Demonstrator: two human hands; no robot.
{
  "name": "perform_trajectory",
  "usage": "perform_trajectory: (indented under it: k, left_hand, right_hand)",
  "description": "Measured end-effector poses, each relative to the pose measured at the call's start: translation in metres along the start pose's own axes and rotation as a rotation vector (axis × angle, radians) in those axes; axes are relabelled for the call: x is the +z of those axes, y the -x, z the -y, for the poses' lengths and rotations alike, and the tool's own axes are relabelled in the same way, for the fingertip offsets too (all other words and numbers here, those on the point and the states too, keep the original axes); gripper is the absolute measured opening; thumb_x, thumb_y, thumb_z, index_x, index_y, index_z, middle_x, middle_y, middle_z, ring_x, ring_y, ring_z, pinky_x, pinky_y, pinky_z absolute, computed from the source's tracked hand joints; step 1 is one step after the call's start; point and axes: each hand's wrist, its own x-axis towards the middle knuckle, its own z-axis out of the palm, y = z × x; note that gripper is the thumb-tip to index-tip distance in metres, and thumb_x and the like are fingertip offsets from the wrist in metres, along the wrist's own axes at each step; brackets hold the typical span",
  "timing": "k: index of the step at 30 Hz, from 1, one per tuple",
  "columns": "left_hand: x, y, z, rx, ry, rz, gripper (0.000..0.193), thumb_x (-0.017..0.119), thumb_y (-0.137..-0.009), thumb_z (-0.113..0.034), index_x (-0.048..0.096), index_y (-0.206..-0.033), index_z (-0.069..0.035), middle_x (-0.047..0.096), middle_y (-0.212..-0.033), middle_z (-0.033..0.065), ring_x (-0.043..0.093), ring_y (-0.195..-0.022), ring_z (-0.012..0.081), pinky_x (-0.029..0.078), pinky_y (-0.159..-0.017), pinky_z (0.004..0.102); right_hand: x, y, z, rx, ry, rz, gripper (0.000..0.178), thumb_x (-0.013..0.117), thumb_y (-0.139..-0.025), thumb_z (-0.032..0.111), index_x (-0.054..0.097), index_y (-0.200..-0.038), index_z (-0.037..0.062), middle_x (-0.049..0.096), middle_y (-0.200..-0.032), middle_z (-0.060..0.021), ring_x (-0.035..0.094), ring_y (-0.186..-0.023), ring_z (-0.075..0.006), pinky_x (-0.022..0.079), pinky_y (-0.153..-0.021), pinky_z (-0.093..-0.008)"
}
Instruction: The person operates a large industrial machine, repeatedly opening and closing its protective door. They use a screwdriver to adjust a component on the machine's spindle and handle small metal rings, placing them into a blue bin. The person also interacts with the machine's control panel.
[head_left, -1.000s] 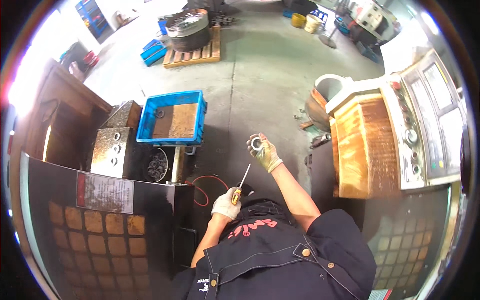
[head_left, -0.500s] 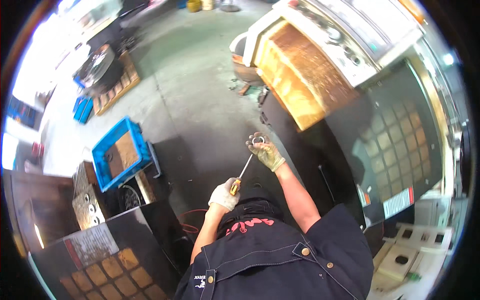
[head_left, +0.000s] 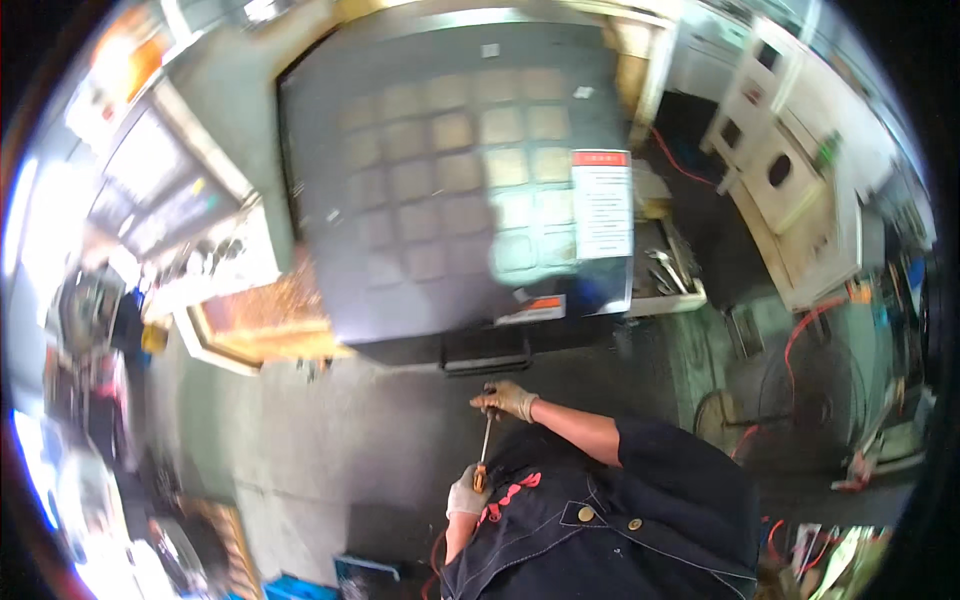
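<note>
My gloved left hand (head_left: 466,495) grips a screwdriver (head_left: 480,477) by its orange-yellow handle, low in front of my dark apron. Its thin metal shaft points up and away, the far end meeting the fingers of my right hand (head_left: 512,401). That hand is gloved too and closed, with fingers bent around a small metal ring that showed plainly half a second ago. In this blurred view the ring is mostly hidden by the fingers. Whether the screwdriver's tip touches the ring, I cannot tell.
Ahead stands a dark machine panel (head_left: 460,200) with a grid of squares, a label and a low bar handle (head_left: 487,366). Wrenches (head_left: 665,270) lie in a tray to its right. A pale cabinet frame (head_left: 790,190) and a red hose (head_left: 795,340) are further right; blue crates (head_left: 300,587) sit at lower left.
My body and view have turned right, so the dark panel now stands ahead and the blue crate has moved to the lower edge. Both hands keep their holds; the ring has turned mostly out of sight.
</note>
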Motion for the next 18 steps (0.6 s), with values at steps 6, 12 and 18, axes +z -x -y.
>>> perform_trajectory:
  k: [6,12,18]
  left_hand:
    - [0.025,-0.056,-0.048,0.078,-0.255,0.265,0.045,0.063,-0.067,-0.025,0.050,-0.109,-0.016,0.061,-0.089,0.0179,0.058,-0.085,0.0363,0.046,-0.072,0.0449]
    - [0.030,-0.103,-0.090,0.196,-0.395,0.401,0.042,0.063,-0.067,-0.025,0.051,-0.105,-0.013,0.061,-0.086,0.0189,0.057,-0.084,0.0379,0.046,-0.071,0.0454]
    - [0.030,-0.149,-0.099,0.419,-0.736,0.584,0.046,0.062,-0.068,-0.032,0.047,-0.106,-0.009,0.059,-0.091,0.0225,0.056,-0.085,0.0404,0.045,-0.072,0.0471]
  right_hand:
    - [-0.064,0.007,-0.042,-0.083,-0.049,-0.058,0.039,0.065,-0.074,0.045,0.062,-0.077,0.0067,0.060,-0.072,-0.0033,0.055,-0.063,-0.0133,0.046,-0.058,-0.0291]
    - [-0.103,0.021,-0.060,-0.315,-0.299,-0.164,0.034,0.064,-0.076,0.040,0.058,-0.079,0.0070,0.056,-0.073,-0.0014,0.054,-0.065,-0.0119,0.045,-0.057,-0.0294]
    - [-0.145,0.022,-0.103,-0.861,0.568,-0.599,0.023,0.057,-0.083,0.028,0.055,-0.092,0.0077,0.053,-0.078,-0.0022,0.053,-0.071,-0.0161,0.046,-0.062,-0.0307]
